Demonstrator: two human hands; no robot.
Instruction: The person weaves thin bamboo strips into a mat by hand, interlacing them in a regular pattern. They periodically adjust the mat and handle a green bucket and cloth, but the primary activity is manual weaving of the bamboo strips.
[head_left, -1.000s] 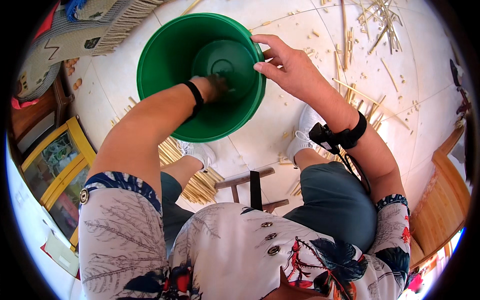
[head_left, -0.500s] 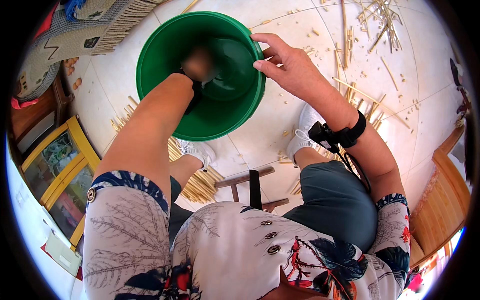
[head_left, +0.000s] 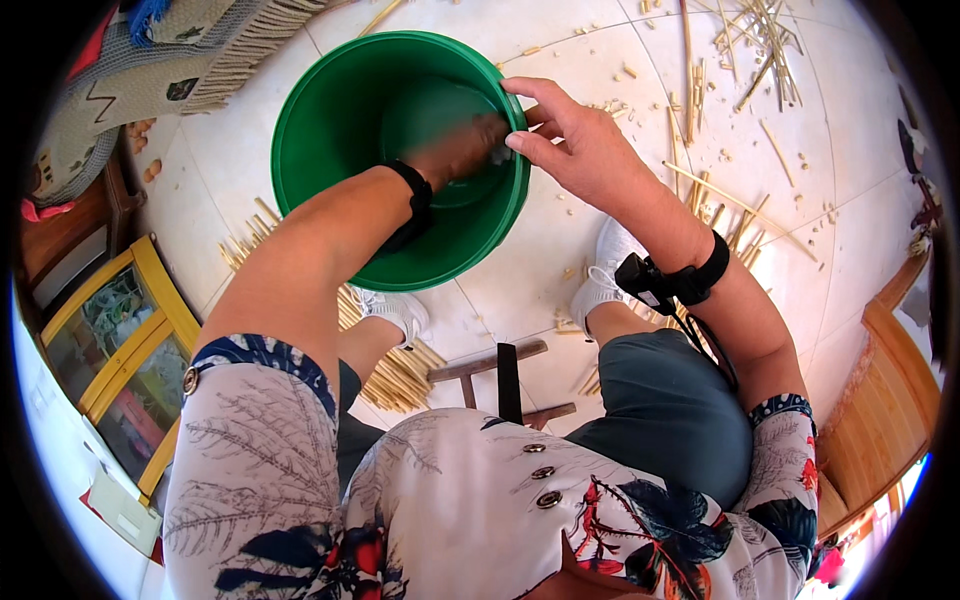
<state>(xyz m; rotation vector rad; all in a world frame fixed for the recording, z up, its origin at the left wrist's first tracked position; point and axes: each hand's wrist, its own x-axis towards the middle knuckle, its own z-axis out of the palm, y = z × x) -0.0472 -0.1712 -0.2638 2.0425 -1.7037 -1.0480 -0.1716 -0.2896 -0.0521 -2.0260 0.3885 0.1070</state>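
A large green plastic bucket [head_left: 318, 130] is tipped so that its mouth faces me, and its inside shows. My left arm reaches into it. Against the inner wall on the right, my left hand [head_left: 460, 148] is closed and partly blurred. A small whitish patch shows at its fingertips; I cannot make out what it is. My right hand [head_left: 565, 130] pinches the bucket's right rim, thumb below and fingers above. Each wrist wears a black band, and the right one carries a small black device [head_left: 645, 282].
Bundled cut sticks [head_left: 400, 378] lie by my left shoe, with more sticks [head_left: 765, 60] and small pieces scattered over the tiles. A low wooden stand [head_left: 470, 375] is between my feet. A yellow-framed cabinet [head_left: 130, 340] stands left, a fringed cloth [head_left: 225, 70] upper left, wooden furniture [head_left: 870, 400] right.
My left hand has swept right inside the bucket, from the middle to the right inner wall. The bucket has shifted slightly toward me. My right hand keeps its hold on the rim.
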